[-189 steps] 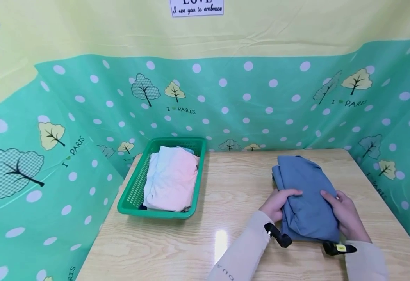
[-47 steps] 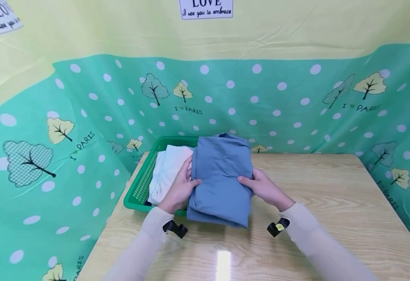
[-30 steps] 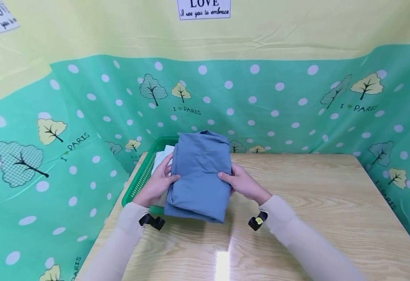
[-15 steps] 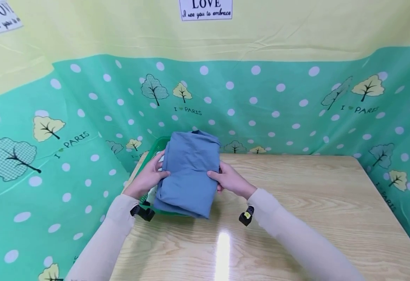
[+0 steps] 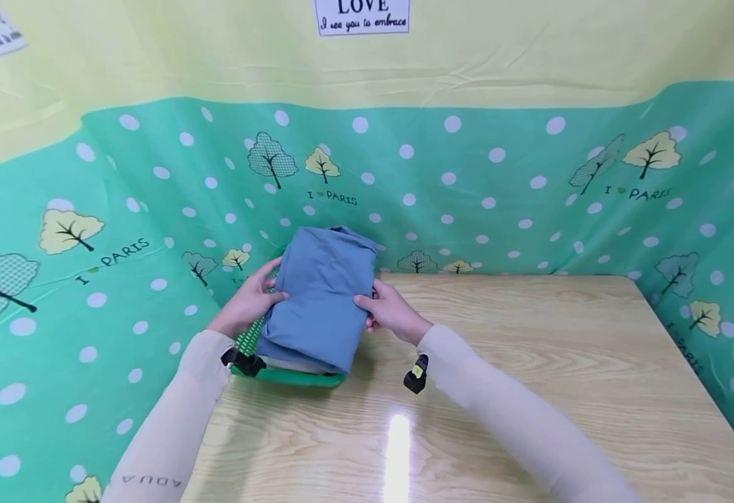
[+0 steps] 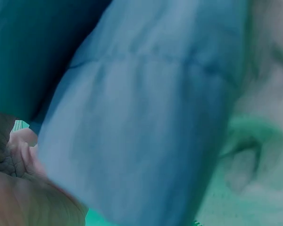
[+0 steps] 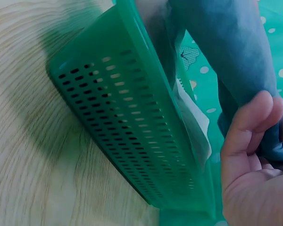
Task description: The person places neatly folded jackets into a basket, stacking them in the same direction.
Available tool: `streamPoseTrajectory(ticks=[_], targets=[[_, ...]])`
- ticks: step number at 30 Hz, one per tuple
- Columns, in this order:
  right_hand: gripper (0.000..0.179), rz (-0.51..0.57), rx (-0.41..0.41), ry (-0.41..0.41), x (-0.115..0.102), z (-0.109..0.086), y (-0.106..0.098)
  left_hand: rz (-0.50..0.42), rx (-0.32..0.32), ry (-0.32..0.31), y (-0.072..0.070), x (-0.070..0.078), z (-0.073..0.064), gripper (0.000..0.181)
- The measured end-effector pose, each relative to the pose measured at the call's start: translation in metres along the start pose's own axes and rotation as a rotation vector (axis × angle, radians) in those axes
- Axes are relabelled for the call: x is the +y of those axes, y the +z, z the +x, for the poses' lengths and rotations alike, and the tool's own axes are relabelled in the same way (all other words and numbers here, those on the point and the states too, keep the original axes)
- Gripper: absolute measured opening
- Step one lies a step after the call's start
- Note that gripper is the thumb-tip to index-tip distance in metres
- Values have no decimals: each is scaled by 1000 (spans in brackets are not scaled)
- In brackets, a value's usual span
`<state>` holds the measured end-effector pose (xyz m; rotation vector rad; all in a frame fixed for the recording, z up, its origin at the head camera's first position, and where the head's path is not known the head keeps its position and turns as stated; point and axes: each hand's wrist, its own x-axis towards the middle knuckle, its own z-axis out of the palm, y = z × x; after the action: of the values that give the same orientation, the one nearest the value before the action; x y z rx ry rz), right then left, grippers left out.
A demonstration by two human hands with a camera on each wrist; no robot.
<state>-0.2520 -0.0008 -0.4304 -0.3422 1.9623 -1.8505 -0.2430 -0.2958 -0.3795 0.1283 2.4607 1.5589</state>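
Observation:
A folded blue garment (image 5: 319,300) hangs over the green plastic basket (image 5: 304,378), covering most of it in the head view. My left hand (image 5: 249,302) grips its left edge, thumb on top and fingers underneath. On the opposite edge, my right hand (image 5: 395,311) pinches the cloth between thumb and curled fingers. The right wrist view has the slotted basket wall (image 7: 118,103) below the raised cloth, with a pale piece of clothing (image 7: 196,123) at the rim. Blue fabric with a seam (image 6: 141,117) fills much of the blurred left wrist view.
The basket stands on a light wooden table (image 5: 518,349), near its left back corner. A green and yellow printed curtain (image 5: 455,168) closes off the back and both sides. Light glares on the tabletop (image 5: 397,447) in front.
Both hands have carried the blue garment from the table's right side leftward over the basket. In the last second it moved further left, hiding the pale clothing seen inside earlier.

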Motion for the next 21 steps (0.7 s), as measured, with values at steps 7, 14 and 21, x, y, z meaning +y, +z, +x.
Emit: streamPoseTrajectory(ticks=[7, 14, 21], targets=[[40, 19, 19, 2, -1, 12, 7, -16, 34, -37, -10, -2, 5, 83], [46, 41, 30, 31, -2, 20, 14, -27, 49, -36, -16, -8, 9, 81], [46, 33, 6, 60, 6, 25, 18, -33, 81, -64, -16, -18, 11, 79]])
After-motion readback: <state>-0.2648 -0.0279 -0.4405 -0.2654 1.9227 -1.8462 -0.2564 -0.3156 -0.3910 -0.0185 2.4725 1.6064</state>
